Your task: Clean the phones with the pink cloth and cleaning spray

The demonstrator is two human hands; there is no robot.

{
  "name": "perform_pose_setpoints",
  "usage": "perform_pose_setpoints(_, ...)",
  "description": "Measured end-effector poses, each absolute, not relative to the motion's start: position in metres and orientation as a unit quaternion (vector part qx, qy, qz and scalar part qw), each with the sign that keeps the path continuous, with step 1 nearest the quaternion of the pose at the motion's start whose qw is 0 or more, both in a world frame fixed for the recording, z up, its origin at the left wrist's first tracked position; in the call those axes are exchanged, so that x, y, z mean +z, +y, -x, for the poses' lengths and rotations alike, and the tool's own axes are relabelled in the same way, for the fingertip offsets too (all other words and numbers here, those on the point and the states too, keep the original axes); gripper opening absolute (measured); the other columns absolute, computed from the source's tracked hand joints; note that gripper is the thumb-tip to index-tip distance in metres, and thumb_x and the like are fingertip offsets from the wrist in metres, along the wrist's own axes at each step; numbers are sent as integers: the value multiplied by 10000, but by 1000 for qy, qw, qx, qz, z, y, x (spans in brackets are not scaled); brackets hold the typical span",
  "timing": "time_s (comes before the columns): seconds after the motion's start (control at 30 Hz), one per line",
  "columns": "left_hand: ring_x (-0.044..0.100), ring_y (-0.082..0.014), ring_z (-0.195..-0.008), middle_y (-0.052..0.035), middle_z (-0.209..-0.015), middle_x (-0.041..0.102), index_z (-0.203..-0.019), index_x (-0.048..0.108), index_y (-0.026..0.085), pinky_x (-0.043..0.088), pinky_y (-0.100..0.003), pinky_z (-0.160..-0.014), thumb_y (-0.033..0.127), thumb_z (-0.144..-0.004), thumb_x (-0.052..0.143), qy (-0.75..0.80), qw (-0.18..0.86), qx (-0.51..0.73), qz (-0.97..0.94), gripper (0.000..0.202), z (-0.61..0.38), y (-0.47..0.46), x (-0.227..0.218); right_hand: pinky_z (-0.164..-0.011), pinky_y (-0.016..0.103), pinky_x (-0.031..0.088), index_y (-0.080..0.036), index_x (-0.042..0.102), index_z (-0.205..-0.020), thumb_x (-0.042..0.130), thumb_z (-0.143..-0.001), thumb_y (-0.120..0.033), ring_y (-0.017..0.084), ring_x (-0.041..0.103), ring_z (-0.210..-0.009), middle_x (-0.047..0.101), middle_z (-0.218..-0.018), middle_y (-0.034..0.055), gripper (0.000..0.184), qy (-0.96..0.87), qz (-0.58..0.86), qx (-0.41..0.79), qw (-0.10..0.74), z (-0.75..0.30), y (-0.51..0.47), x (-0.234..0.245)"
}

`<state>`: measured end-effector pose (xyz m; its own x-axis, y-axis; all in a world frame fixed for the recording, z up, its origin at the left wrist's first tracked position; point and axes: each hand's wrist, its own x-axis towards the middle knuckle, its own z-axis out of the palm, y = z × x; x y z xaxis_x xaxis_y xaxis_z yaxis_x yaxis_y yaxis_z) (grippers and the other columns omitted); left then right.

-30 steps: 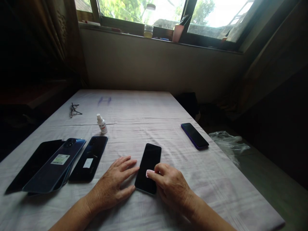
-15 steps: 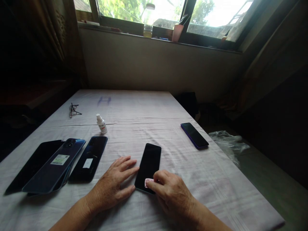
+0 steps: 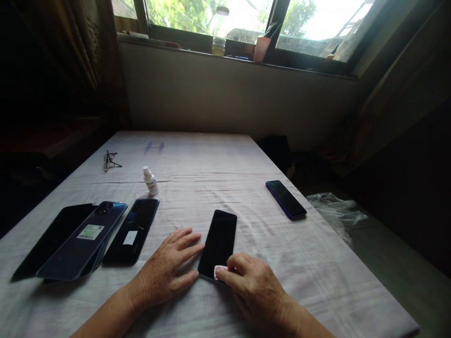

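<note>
A black smartphone point(image 3: 220, 237) lies screen up on the white cloth in front of me. My left hand point(image 3: 172, 263) rests flat with fingers spread, its fingertips against the phone's left edge. My right hand point(image 3: 255, 284) pinches a small pink-white cloth point(image 3: 220, 272) and presses it on the lower part of the screen. The phone's lower right corner is hidden by that hand. To the left, a dark phone point(image 3: 133, 230) with a white sticker lies back up, beside a stack topped by a blue-black phone point(image 3: 82, 239) with a pale label.
A small white bottle point(image 3: 151, 180) stands behind the left phones. Eyeglasses point(image 3: 111, 161) lie farther back. A purple-edged phone point(image 3: 286, 199) is near the right edge of the table point(image 3: 197, 155). Beyond that edge is a clear plastic bag point(image 3: 333, 209).
My right hand, with the pink-white cloth, has shifted slightly down on the screen. My left hand keeps its place by the phone. The view has tilted very slightly.
</note>
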<state>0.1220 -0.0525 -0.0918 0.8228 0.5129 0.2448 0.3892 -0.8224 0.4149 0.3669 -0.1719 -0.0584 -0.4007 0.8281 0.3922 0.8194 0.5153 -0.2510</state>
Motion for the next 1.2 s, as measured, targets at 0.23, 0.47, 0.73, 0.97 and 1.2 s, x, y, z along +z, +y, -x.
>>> perform_pose_setpoints(0.23, 465, -358, -1407, -58, -1477, 572, -1429, 553, 349, 380, -604, -1152, 254, -851, 698, 243, 181, 174, -937, 603, -123, -53, -91, -616, 230, 425, -201, 688, -1144, 495, -977, -122, 142, 586, -688, 650, -870, 59, 268, -803, 541, -32, 248, -379, -160, -68)
perform_pose_setpoints(0.47, 460, -355, -1412, -58, -1481, 570, -1431, 549, 346, 375, -597, -1158, 243, -845, 700, 242, 180, 177, -937, 613, -122, -53, -93, -605, 236, 439, -190, 676, -1137, 426, -999, -129, 142, 575, -659, 637, -831, 53, 291, -827, 502, -1, 253, -369, -177, -59)
perform_pose_setpoints(0.73, 470, -343, -1407, -53, -1478, 575, -1427, 556, 350, 376, -574, -1164, 249, -846, 698, 241, 176, 182, -937, 607, -122, -52, -92, -623, 232, 461, -206, 680, -1177, 462, -980, -111, 143, 592, -684, 641, -866, 56, 309, -814, 518, -19, 263, -388, -172, -67)
perform_pose_setpoints(0.97, 462, -352, -1412, -54, -1482, 570, -1434, 548, 354, 379, -599, -1155, 253, -850, 697, 242, 178, 175, -938, 611, -122, -52, -91, -635, 229, 472, -188, 673, -1198, 470, -977, -99, 144, 599, -696, 643, -871, 62, 313, -806, 529, -25, 264, -388, -174, -70)
perform_pose_setpoints(1.2, 462, -348, -1413, -55, -1484, 568, -1433, 551, 347, 378, -583, -1161, 253, -845, 699, 246, 175, 184, -935, 613, -122, -53, -96, -595, 227, 428, -207, 686, -1109, 428, -1013, -148, 138, 572, -647, 615, -795, 38, 281, -828, 503, 5, 249, -375, -182, -60)
